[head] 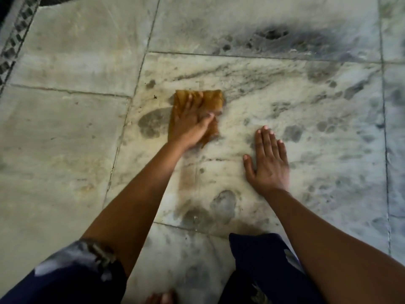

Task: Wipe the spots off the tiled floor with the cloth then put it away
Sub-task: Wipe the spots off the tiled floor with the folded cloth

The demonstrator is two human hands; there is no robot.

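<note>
Left hand (190,119) pressed flat on the cloth (197,113), pinning it to the tiled floor (65,132), not gripping. Right hand (267,163) open, empty, braced right of cloth. Risks: wet patch below cloth may smear; dark spot (151,125) left of cloth gets missed.

a dark blue garment with pale patches (72,275) covers the lower left corner, and more of the same fabric (263,255) lies at bottom centre. bare toes (161,298) show at the bottom edge. a black-and-white patterned border strip (15,38) runs diagonally along the upper left.
</note>
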